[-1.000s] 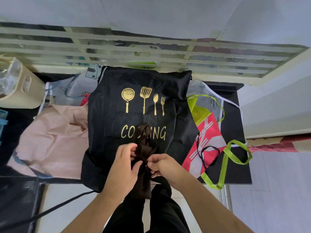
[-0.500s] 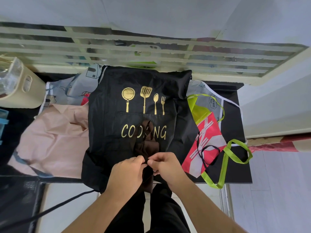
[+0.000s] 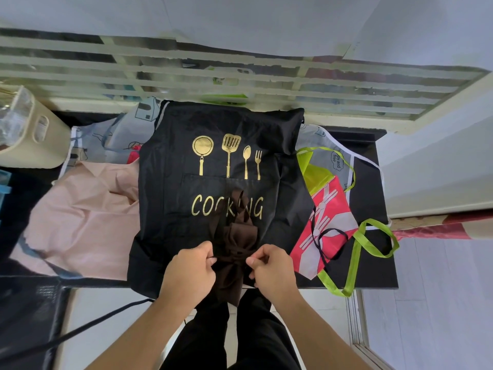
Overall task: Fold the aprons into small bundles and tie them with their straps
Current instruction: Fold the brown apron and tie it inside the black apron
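A dark brown apron bundle (image 3: 236, 252) is lying at the near edge of the black table (image 3: 369, 182), on top of a black apron (image 3: 213, 166) printed with gold utensils and "COOKING". The left hand (image 3: 190, 272) and right hand (image 3: 272, 268) are each pinching a thin strap (image 3: 234, 253) crossing the bundle's middle. A pink apron (image 3: 82, 214) is lying toward the left edge, a red-and-white apron (image 3: 324, 225) with lime green straps (image 3: 373, 247) toward the right edge. A cream basket (image 3: 29, 134) is sitting at the far left corner.
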{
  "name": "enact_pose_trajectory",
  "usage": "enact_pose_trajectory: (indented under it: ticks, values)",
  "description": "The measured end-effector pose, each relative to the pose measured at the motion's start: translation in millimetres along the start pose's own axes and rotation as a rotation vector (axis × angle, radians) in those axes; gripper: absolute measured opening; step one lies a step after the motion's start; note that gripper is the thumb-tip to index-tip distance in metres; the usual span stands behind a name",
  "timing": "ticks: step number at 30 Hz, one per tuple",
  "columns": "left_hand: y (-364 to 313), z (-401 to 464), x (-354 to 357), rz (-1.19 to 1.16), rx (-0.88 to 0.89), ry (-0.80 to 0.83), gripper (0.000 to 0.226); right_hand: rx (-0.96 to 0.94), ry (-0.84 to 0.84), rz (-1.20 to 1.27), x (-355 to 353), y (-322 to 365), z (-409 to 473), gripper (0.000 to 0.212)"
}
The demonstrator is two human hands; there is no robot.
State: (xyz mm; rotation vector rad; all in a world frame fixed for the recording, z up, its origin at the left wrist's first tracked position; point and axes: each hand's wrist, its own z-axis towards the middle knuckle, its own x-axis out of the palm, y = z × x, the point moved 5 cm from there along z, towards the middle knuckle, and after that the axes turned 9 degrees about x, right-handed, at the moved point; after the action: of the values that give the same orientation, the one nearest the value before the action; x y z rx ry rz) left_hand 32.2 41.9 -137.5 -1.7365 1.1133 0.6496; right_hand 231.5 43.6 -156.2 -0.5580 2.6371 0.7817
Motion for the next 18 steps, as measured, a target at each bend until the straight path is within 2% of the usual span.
enact_pose_trajectory:
  ticks: [7, 10, 13, 16, 18]
  values:
    - [6, 6, 1, -0.063, -0.010, 0.011, 0.033, 0.034, -0.005, 0.059, 1, -3, 4, 0.015]
    - [15, 9, 7, -0.165, -0.014, 0.091, 0.028, 0.056, 0.016, 0.065, -1, -7, 6, 0.014]
    - [18, 6, 8, -0.306, -0.070, 0.215, 0.012, 0.077, 0.003, 0.105, -7, -6, 7, 0.014]
    - [7, 7, 13, -0.494, -0.122, 0.321, 0.051, 0.070, 0.020, 0.116, -1, 3, 7, 0.013]
    - [-7, 9, 14, -0.650, -0.200, 0.314, 0.048, 0.059, 0.057, 0.062, 5, 12, 5, 0.018]
